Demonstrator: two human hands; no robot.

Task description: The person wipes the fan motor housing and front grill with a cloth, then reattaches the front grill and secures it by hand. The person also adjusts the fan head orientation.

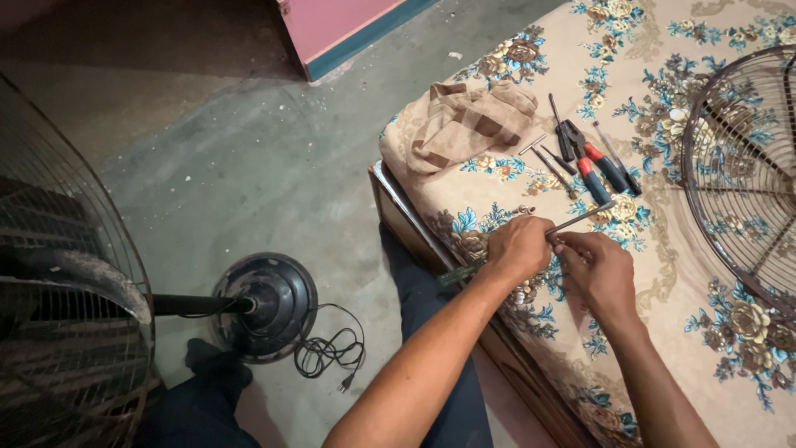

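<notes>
My left hand (518,246) is closed around a screwdriver, whose greenish handle (454,275) sticks out below the fist. My right hand (595,270) is closed next to it, pinching the near end of a thin bent metal rod (584,217) that reaches up and right. Both hands rest over the floral bed sheet (663,332) near the bed's edge. What sits between the fingertips is hidden.
Pliers with red and blue handles (590,162) and several thin screwdrivers (551,166) lie beyond my hands. A folded brown cloth (468,124) lies at the bed corner. A fan grille (742,166) rests at right. A standing fan (66,307) with round base (265,305) and cord (332,353) is on the floor.
</notes>
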